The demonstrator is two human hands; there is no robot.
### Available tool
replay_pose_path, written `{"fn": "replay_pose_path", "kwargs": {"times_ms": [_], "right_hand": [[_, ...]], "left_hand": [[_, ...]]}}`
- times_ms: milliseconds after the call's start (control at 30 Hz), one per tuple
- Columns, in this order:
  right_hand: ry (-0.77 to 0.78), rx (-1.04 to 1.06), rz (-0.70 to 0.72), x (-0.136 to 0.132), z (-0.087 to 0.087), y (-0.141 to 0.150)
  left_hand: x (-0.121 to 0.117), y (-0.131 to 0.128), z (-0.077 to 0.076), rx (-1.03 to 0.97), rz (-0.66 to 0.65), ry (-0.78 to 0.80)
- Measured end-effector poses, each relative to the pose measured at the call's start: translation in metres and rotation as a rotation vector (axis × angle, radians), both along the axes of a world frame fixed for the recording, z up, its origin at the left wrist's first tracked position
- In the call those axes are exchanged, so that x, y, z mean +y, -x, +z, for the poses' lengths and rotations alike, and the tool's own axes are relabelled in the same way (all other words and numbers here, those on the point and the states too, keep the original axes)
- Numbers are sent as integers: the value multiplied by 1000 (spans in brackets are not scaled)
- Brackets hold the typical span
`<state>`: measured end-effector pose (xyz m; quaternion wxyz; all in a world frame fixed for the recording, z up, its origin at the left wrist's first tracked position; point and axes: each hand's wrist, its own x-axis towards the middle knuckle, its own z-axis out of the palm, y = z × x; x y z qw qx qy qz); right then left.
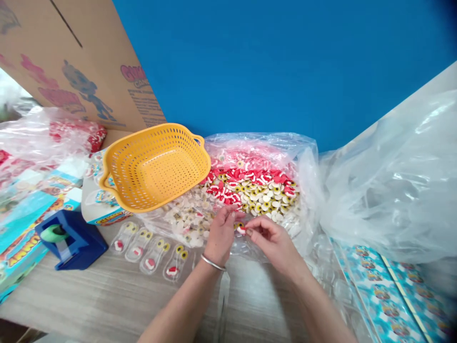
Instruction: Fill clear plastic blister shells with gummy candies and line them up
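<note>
The right hand (273,239) is found with thumb and forefinger pinched on a red-and-white gummy mouth (242,230), just beside the left fingertips and at the near edge of the gummy-filled clear bag (307,166). The left hand (221,232) is curled close to a yellow-and-black gummy eye (237,225); its fingers mask the contact, so I cannot tell whether it grips anything. To the left, four clear blister trays (153,254) lie in a row on the wood-grain table (117,300), each bearing two eyes and one mouth. Risks, in my judgement: the pinch takes in only a small piece, so a slight slip could drop it among the loose gummies. A sideways sweep of the left forearm could skew the nearest tray. The yellow basket (157,171), perched over a printed carton (107,219), could slide if bumped.
</note>
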<state>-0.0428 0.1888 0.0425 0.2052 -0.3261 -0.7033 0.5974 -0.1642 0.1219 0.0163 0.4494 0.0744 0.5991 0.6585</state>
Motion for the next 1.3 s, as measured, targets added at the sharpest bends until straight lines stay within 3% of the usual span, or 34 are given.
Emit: {"fn": "replay_pose_path", "kwargs": {"times_ms": [133,267,467,600,767,967,1133,1300], "right_hand": [[-218,-101,32,-22,5,-16],[-278,-129,-1,-34,9,-28],[-111,-122,-26,-53,16,-60],[-22,-28,-180,-71,18,-93],[-130,-33,-296,-90,22,-138],[-360,-120,-472,-118,20,-173],[-416,-290,-630,-94,6,-222],[-604,-773,-784,-35,-11,-280]], "left_hand": [[0,-3,9,-17,-43,-34],[-4,-12,22,84,-131,-77],[-14,-46,44,6,-237,-111],[-30,-80,54,-157,-271,-135],[-58,-122,51,-227,-485,-149],[-57,-162,41,-309,-511,-94],[-44,-183,36,-328,-508,-4],[-35,-186,32,-340,-480,78]]}}
